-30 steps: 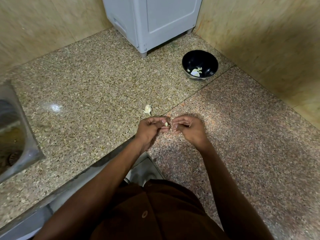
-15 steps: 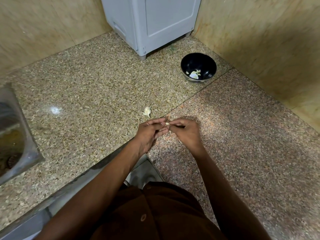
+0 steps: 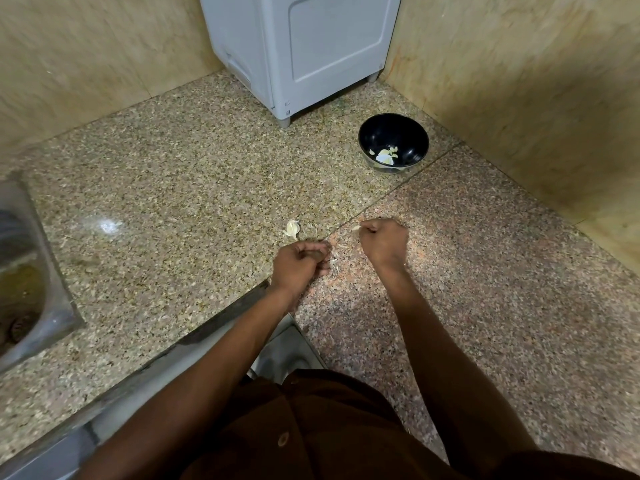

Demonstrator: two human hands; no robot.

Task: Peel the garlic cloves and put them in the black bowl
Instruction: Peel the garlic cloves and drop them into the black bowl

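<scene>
We work over a speckled granite countertop (image 3: 173, 209) that carries everything in view. Far beyond our hands, a grey appliance cabinet (image 3: 304, 46) stands in the corner. A steel sink (image 3: 24, 271) lies well to the left of our left hand. The black bowl (image 3: 393, 143) sits beyond and slightly right of our right hand, well apart from it, with pale peeled cloves (image 3: 385, 156) at its bottom. Our right hand (image 3: 383, 241) is curled and pinches a small pale garlic piece (image 3: 356, 228) at its fingertips. Our left hand (image 3: 300, 261) is curled; we cannot tell whether it holds anything. One unpeeled garlic clove (image 3: 292, 229) lies on the counter just beyond the left hand. Skin scraps (image 3: 334, 261) lie between our hands.
</scene>
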